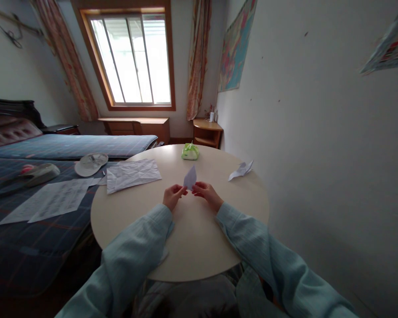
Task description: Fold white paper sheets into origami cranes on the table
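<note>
A small folded piece of white paper (190, 177), pointed at the top, stands upright between my hands above the round table (215, 238). My left hand (174, 196) pinches its lower left edge between thumb and fingers. At the lower right edge, my right hand (207, 194) grips the same paper. Off to the right on the tabletop lies another folded white paper (241, 170). A creased white sheet (134, 175) is spread at the table's left side.
Behind the folded paper sits a green tissue pack (190, 151). Left of the table, a bed (63, 247) carries printed sheets (53, 201), a pale cap (91, 164) and a grey visor-like item (41, 173). A white wall (325, 176) rises close on the right.
</note>
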The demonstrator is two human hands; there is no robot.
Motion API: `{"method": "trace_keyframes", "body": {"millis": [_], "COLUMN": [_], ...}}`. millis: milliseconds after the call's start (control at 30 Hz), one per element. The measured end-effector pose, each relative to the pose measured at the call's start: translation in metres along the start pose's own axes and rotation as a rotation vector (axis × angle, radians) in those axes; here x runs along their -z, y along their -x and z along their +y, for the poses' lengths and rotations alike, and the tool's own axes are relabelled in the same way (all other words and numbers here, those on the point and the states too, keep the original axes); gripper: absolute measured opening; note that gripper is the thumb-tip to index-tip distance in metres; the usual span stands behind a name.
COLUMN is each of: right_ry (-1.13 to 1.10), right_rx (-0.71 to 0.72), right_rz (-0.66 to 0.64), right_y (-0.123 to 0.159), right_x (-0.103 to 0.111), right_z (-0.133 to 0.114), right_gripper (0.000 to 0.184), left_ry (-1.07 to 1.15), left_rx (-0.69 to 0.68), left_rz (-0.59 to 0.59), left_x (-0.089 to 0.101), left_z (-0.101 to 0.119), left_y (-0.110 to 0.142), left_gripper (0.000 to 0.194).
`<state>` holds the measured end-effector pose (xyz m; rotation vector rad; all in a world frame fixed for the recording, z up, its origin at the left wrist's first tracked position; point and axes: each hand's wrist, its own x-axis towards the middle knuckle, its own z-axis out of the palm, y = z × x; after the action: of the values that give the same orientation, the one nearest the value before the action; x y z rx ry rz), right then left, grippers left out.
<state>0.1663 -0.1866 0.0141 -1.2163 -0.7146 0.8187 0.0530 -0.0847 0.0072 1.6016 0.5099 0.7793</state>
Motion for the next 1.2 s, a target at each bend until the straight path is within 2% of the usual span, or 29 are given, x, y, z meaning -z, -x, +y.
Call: {"method": "trace_keyframes", "body": {"millis": [133, 267, 567, 733, 867, 1033, 1200], "right_ry": [-0.083, -0.205, -0.354, -0.307, -0.253, -0.039, 0.018], "right_rx": [-0.118, -0.214, -0.305, -0.282, -0.241, -0.101, -0.032], "right_rz": [-0.033, -0.070, -0.055, -0.065, -0.045, -0.031, -0.017], "right_y": [-0.001, -0.002, -0.002, -0.002, -0.001, 0.001, 0.002], "right_x": [0.001, 0.004, 0.005, 0.007, 0.005, 0.002, 0.000], "right_z": [0.001, 0.000, -0.003, -0.002, -0.003, -0.003, -0.002], "right_gripper": [0.021, 0.015, 0.009, 0.006, 0.012, 0.020, 0.022], "left_ry": [0.003, 0.067, 0.147, 0.150, 0.142, 0.100, 0.053], "left_rx": [0.029, 0.091, 0.122, 0.148, 0.131, 0.075, -0.040], "left_rz": [-0.075, -0.135, -0.067, -0.043, -0.034, 0.015, 0.086], "left_x": [-0.001, -0.001, 0.001, 0.000, 0.001, 0.001, 0.001], "left_z": [0.002, 0.003, -0.002, -0.001, 0.000, -0.004, -0.010], "left_y": [0.003, 0.004, -0.001, -0.001, -0.001, -0.006, -0.009], "left_gripper": [0.037, 0.047, 0.049, 0.048, 0.044, 0.038, 0.036]}}
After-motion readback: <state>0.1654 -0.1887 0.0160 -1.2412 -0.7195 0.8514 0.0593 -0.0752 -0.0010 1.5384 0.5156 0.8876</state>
